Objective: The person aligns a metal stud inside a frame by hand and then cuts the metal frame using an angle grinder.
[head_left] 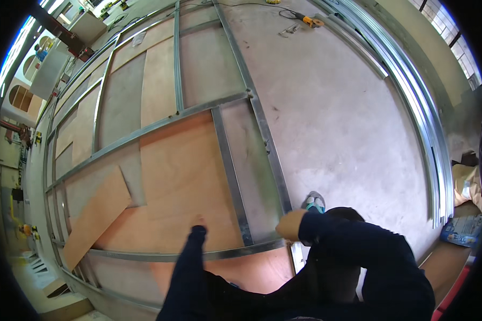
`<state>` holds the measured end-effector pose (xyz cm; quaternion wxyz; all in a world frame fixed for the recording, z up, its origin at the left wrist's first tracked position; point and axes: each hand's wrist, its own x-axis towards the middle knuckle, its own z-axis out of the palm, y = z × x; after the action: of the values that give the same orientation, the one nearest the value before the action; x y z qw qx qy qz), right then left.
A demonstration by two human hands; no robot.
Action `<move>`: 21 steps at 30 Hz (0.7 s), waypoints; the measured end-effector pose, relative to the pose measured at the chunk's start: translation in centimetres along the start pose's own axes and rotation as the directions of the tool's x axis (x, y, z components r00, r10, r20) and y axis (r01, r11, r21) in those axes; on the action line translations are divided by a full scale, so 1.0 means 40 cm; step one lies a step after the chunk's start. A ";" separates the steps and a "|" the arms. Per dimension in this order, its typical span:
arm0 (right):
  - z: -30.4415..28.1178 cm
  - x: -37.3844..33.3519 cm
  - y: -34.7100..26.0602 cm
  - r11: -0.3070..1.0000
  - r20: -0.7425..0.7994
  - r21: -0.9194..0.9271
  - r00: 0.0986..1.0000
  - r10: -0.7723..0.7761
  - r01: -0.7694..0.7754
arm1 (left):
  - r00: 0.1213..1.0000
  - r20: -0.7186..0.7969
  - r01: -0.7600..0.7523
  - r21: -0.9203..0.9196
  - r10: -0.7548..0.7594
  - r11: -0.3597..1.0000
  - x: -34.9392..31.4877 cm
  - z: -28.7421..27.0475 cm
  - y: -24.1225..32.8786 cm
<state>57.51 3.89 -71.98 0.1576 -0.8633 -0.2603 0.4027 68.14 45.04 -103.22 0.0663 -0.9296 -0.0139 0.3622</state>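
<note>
A large metal frame (160, 126) of crossed bars lies on the floor before me, with thin plywood sheets (185, 176) inside and under it. My left hand (199, 220) is over the plywood near the frame's near bar (198, 257). It looks small and smeared, and its fingers cannot be made out. At the frame's near right corner my right hand (291, 224) is curled closed, covering part of the long side bar (262, 128). Whatever it grips, if anything, is hidden. A loose plywood piece (99, 216) lies aslant across the frame at left.
Long metal profiles (412, 91) lie stacked along the right side. A yellow and black power tool (308, 20) with a cord rests on the concrete floor (343, 128) at the far right. A blue package (460, 230) sits at the right edge. My shoe (314, 201) stands beside the frame.
</note>
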 end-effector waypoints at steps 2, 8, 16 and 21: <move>-0.033 0.019 0.050 1.000 0.018 0.018 1.000 0.014 -0.015 | 0.975 -0.182 -0.157 -0.149 0.129 0.976 -0.114 0.073 0.214; 0.031 -0.125 0.209 0.776 -0.413 0.608 0.768 0.489 -0.167 | 0.824 0.076 -0.523 -0.277 0.561 0.806 -0.617 -0.246 0.857; -0.042 -0.619 0.054 0.556 -0.383 0.829 0.787 0.484 0.062 | 0.441 0.650 -0.896 0.280 0.618 0.345 -0.739 -0.692 0.569; -0.012 -0.894 0.023 0.341 -0.047 0.926 0.843 0.537 -0.165 | 0.815 0.545 -0.383 0.250 0.198 0.889 -0.936 -1.018 0.408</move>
<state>38.88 -17.49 -50.19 0.5413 -0.7345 0.2223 0.3437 67.69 21.50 -50.58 0.1666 -0.7657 0.1780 0.5951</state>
